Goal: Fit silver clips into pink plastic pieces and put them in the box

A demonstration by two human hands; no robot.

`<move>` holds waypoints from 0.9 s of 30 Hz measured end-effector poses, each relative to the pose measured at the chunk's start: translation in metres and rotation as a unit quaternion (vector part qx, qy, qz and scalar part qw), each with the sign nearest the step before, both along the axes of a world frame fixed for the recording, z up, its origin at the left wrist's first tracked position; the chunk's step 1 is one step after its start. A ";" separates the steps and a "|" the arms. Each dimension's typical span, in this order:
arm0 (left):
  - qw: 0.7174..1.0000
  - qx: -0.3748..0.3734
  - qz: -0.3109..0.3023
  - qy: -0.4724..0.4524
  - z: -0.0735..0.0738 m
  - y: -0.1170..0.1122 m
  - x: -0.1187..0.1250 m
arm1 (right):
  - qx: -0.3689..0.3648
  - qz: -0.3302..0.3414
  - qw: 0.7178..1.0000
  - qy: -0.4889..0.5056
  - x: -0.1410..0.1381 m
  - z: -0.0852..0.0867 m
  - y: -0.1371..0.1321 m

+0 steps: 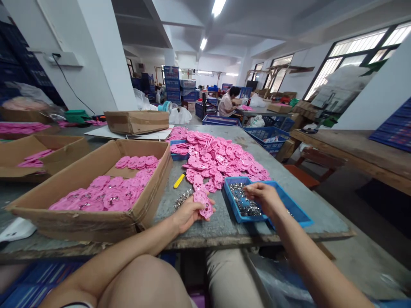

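My left hand (pixel 187 215) grips a flat pink plastic piece (pixel 202 202) with a scalloped outline and holes, thumb on top and fingers underneath. Over a blue plastic tray (pixel 230 201) of small shiny metal parts (pixel 244 204) is my right hand (pixel 267 198). Its fingertips are pinched together, and whatever they hold is too small to make out. Just beyond my left hand spreads a large heap of similar pink pieces (pixel 221 156). A small pile of metal parts (pixel 182 199) lies on the table beside my left hand.
To the left stands a cardboard box (pixel 154 201) with rows of pink pieces. A yellow-handled tool (pixel 179 181) lies between box and heap. Another blue tray (pixel 300 213) adjoins the first on the right. Behind the heap's left side sits a small blue bin (pixel 177 156). A person (pixel 227 105) sits farther back.
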State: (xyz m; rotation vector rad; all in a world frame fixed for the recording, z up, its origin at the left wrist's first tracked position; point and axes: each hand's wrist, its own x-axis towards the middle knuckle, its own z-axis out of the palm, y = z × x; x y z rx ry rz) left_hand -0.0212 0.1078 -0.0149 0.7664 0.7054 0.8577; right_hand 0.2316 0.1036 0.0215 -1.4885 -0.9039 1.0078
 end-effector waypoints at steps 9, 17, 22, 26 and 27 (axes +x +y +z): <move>0.992 0.051 0.114 0.021 -0.001 0.000 0.004 | 0.047 0.131 0.984 0.111 -0.113 -0.024 -0.008; 0.986 0.064 0.141 0.061 0.002 0.000 0.002 | 0.064 0.118 0.984 0.114 -0.129 -0.031 -0.005; 0.987 0.063 0.137 0.053 0.007 -0.001 0.001 | 0.080 0.099 0.984 0.128 -0.132 -0.031 -0.007; 0.984 0.067 0.147 0.069 0.009 -0.002 0.001 | 0.076 0.103 0.983 0.131 -0.133 -0.031 -0.009; 0.983 0.068 0.152 0.077 0.009 -0.002 0.001 | 0.075 0.104 0.983 0.128 -0.134 -0.030 -0.010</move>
